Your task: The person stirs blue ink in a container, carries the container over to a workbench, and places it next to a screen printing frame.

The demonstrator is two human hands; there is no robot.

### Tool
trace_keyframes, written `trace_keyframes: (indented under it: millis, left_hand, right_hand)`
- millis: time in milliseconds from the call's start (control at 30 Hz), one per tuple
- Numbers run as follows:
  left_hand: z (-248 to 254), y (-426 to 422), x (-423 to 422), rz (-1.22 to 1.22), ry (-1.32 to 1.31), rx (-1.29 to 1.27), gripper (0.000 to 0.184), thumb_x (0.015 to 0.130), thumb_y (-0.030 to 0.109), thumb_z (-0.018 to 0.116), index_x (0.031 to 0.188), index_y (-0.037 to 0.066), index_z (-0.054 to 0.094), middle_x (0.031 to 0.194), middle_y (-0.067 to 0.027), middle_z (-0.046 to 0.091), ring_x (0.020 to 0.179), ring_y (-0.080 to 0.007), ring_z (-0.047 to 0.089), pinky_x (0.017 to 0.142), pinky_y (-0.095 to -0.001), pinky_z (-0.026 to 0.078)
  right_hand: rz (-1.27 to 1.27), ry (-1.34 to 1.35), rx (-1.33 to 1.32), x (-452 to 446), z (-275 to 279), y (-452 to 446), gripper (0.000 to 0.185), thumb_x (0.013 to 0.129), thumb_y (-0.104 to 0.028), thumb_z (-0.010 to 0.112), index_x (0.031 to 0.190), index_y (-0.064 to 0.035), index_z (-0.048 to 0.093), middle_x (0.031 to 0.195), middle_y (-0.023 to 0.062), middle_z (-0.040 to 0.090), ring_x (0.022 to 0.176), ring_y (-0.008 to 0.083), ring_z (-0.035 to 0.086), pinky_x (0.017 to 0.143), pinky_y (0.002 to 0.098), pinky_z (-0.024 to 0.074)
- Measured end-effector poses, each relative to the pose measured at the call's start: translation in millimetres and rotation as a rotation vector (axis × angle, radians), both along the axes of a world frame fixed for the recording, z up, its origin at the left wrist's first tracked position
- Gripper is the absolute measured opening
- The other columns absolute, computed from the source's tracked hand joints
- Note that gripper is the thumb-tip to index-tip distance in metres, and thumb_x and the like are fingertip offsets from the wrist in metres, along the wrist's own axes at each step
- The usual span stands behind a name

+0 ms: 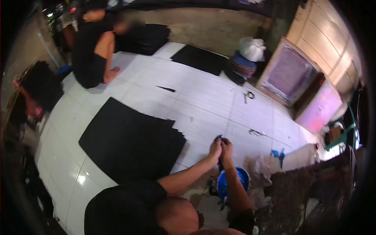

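My left hand (pixel 215 151) and my right hand (pixel 226 150) are close together, both closed around a small dark piece (pixel 220 159) that hangs down between them. What exactly it is cannot be made out. Just below them a blue bucket (pixel 234 181) stands on the floor, partly covered by my right forearm. To the left of my hands lies a stack of black sheets (pixel 131 139) with uneven right edges, and neither hand touches it.
Another person (pixel 88 51) squats at the upper left beside more black sheets (pixel 145 39). Scissors (pixel 246 97), black tape (pixel 250 95) and blue scraps (pixel 280 155) lie on the white tiles (pixel 203 105). Framed screens (pixel 289 72) lean at the right.
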State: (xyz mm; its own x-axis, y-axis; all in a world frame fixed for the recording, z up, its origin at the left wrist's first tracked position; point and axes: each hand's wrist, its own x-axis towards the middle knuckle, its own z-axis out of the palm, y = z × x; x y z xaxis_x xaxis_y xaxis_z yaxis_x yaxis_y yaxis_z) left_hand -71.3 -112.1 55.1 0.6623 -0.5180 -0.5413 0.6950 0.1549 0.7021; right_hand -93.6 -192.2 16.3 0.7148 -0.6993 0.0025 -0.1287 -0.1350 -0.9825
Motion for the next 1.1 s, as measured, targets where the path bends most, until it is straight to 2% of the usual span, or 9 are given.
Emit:
trace_keyframes:
  millis: [233, 367, 500, 567, 600, 700, 800, 900, 1100]
  left_hand:
    - [21, 6, 18, 0.033, -0.572, -0.110, 0.048, 0.102, 0.034, 0.040, 0.143, 0.007, 0.040, 0.138, -0.0116, 0.047, 0.126, -0.0199, 0.043, 0.106, -0.0299, 0.033]
    - [28, 13, 42, 0.004, -0.517, -0.182, 0.044, 0.103, 0.031, 0.039, 0.138, 0.007, 0.046, 0.140, -0.0169, 0.045, 0.130, -0.0258, 0.040, 0.108, -0.0323, 0.031]
    - [43, 24, 63, 0.020, -0.259, -0.154, 0.045, 0.102, 0.036, 0.040, 0.135, 0.008, 0.049, 0.135, -0.0138, 0.049, 0.124, -0.0221, 0.045, 0.103, -0.0306, 0.037]
    - [29, 25, 67, -0.013, 0.057, -0.216, 0.044, 0.102, 0.038, 0.041, 0.130, 0.007, 0.053, 0.129, -0.0115, 0.052, 0.110, -0.0201, 0.053, 0.094, -0.0310, 0.043]
    - [21, 24, 69, 0.044, 0.030, -0.300, 0.044, 0.102, 0.041, 0.040, 0.123, 0.005, 0.057, 0.116, -0.0093, 0.057, 0.090, -0.0168, 0.055, 0.082, -0.0340, 0.048]
    - [43, 23, 37, 0.100, -0.239, -0.092, 0.047, 0.103, 0.041, 0.034, 0.114, 0.003, 0.059, 0.099, -0.0097, 0.062, 0.089, -0.0161, 0.054, 0.077, -0.0331, 0.047]
    - [48, -1, -21, 0.147, -0.901, -0.192, 0.045, 0.104, 0.034, 0.035, 0.132, 0.002, 0.047, 0.129, -0.0172, 0.054, 0.122, -0.0235, 0.049, 0.104, -0.0296, 0.036]
    - [94, 27, -6, -0.087, -0.739, -0.236, 0.044, 0.104, 0.031, 0.037, 0.138, 0.004, 0.046, 0.144, -0.0153, 0.042, 0.140, -0.0251, 0.028, 0.114, -0.0328, 0.021]
    - [49, 26, 46, -0.069, -0.312, -0.233, 0.048, 0.101, 0.038, 0.043, 0.137, 0.006, 0.047, 0.139, -0.0120, 0.047, 0.131, -0.0217, 0.043, 0.106, -0.0310, 0.034]
  right_hand:
    - [-0.033, -0.148, 0.109, 20, 28, 20, 0.023, 0.091, -0.015, 0.059, 0.103, 0.0041, 0.062, 0.091, 0.0104, 0.067, 0.080, 0.0197, 0.061, 0.075, 0.0335, 0.0504]
    - [0.150, -0.351, 0.268, 8, 73, 46, 0.026, 0.095, -0.016, 0.052, 0.108, 0.0044, 0.061, 0.107, 0.0132, 0.062, 0.098, 0.0197, 0.058, 0.087, 0.0302, 0.0454]
    - [0.222, -0.144, -0.315, -4, 88, 61, 0.027, 0.095, -0.015, 0.050, 0.107, 0.0057, 0.062, 0.105, 0.0129, 0.064, 0.095, 0.0231, 0.060, 0.085, 0.0316, 0.0473]
    - [0.259, -0.084, -0.391, -19, 105, 65, 0.027, 0.094, -0.015, 0.050, 0.106, 0.0056, 0.063, 0.103, 0.0122, 0.064, 0.093, 0.0241, 0.062, 0.083, 0.0328, 0.0483]
    - [0.292, -0.153, -0.043, -26, 113, 61, 0.026, 0.094, -0.016, 0.051, 0.106, 0.0045, 0.063, 0.100, 0.0114, 0.065, 0.090, 0.0239, 0.062, 0.080, 0.0339, 0.0491]
    - [-0.003, -0.321, 0.407, -25, 98, 34, 0.027, 0.094, -0.017, 0.052, 0.108, 0.0022, 0.063, 0.096, 0.0109, 0.067, 0.086, 0.0225, 0.062, 0.078, 0.0350, 0.0503]
    - [0.040, -0.325, -0.092, -16, 91, 13, 0.034, 0.096, -0.021, 0.051, 0.120, 0.0026, 0.056, 0.112, 0.0157, 0.064, 0.099, 0.0232, 0.061, 0.088, 0.0323, 0.0479]
    - [0.207, -0.204, -0.167, -27, 106, 30, 0.038, 0.097, -0.016, 0.043, 0.128, 0.0043, 0.048, 0.122, 0.0170, 0.059, 0.106, 0.0238, 0.058, 0.093, 0.0317, 0.0448]
    - [0.323, 0.002, -0.300, -41, 138, 82, 0.041, 0.092, -0.003, 0.043, 0.132, 0.0038, 0.046, 0.137, 0.0222, 0.050, 0.116, 0.0312, 0.056, 0.096, 0.0329, 0.0426]
